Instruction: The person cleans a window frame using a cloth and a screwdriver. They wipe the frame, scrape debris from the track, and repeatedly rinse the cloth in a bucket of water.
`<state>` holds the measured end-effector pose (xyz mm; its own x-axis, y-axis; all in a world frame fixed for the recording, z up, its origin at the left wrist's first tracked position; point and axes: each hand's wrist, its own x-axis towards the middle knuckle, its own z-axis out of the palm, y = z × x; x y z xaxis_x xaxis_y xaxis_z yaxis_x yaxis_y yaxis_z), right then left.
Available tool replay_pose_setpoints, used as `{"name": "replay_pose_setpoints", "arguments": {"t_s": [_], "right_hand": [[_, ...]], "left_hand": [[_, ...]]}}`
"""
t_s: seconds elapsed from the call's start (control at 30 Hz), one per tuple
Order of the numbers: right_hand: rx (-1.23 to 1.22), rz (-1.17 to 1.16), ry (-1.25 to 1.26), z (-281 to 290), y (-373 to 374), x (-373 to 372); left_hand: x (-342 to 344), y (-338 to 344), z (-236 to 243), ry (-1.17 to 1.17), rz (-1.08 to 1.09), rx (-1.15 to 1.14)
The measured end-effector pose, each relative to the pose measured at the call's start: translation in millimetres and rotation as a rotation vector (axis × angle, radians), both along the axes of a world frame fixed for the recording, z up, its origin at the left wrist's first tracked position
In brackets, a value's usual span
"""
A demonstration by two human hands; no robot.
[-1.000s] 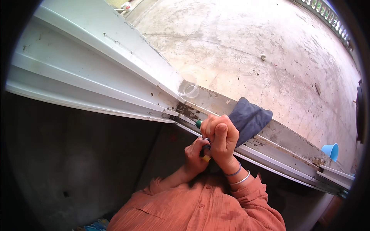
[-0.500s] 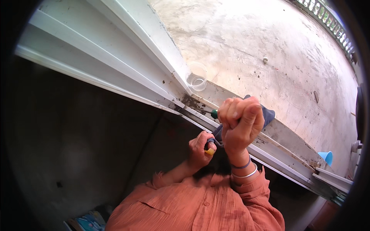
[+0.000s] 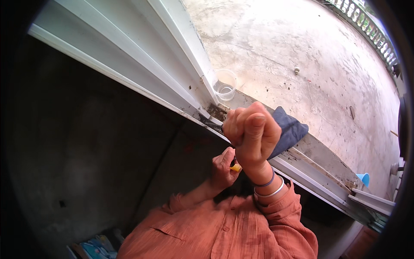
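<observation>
as the head camera looks down along a white window frame [image 3: 142, 64], the person's right hand [image 3: 252, 129] is raised in a closed fist just above the frame's lower track [image 3: 310, 172], thumb upward, fingers [image 3: 241, 125] curled tight together around something that the fist hides; what it grips cannot be told from this view. two bangles [image 3: 269, 190] circle the right wrist, above the cuff of an orange shirt [image 3: 224, 228]. lower and closer to the body, the left hand [image 3: 224, 166] sits just beneath the right wrist, its fingers pinched shut on a small yellow piece [image 3: 235, 168], only the tip of which shows between them. the piece lies against the dark wall under the sill, near the corner where the upright of the frame meets the track. a dark blue cloth [image 3: 290, 131] lies on the sill right behind the fist, partly covered by it. a clear plastic cup [image 3: 225, 88] stands upright on the sill at the foot of the frame's upright, apart from both hands. grime darkens the track corner [image 3: 214, 113] just left of the fist. beyond the sill spreads a stained concrete floor [image 3: 302, 56], edged far off by a balustrade [image 3: 371, 30]. a small blue cup [image 3: 363, 178] rests at the far right end of the sill.
</observation>
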<state>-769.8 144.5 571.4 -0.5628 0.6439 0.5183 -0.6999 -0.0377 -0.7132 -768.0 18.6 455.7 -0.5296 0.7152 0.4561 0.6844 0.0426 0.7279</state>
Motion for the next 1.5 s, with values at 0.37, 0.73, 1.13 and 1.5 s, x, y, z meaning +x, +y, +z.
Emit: {"name": "replay_pose_setpoints", "arguments": {"t_s": [0.37, 0.73, 1.13, 1.5], "right_hand": [[-0.195, -0.012, 0.036, -25.4, 11.2, 25.9], [-0.143, 0.065, -0.108, -18.9, 13.1, -24.6], [-0.059, 0.017, 0.006, 13.5, 19.2, -29.3], [-0.105, -0.071, -0.048, -10.7, 19.4, -36.3]], "left_hand": [[2.1, 10.0, 10.6, -0.056, 0.046, 0.024], [3.1, 4.9, -0.9, -0.06, 0.069, 0.059], [0.2, 8.3, 4.4, 0.014, 0.091, 0.011], [2.7, 11.5, 9.2, -0.037, 0.052, 0.025]]}}
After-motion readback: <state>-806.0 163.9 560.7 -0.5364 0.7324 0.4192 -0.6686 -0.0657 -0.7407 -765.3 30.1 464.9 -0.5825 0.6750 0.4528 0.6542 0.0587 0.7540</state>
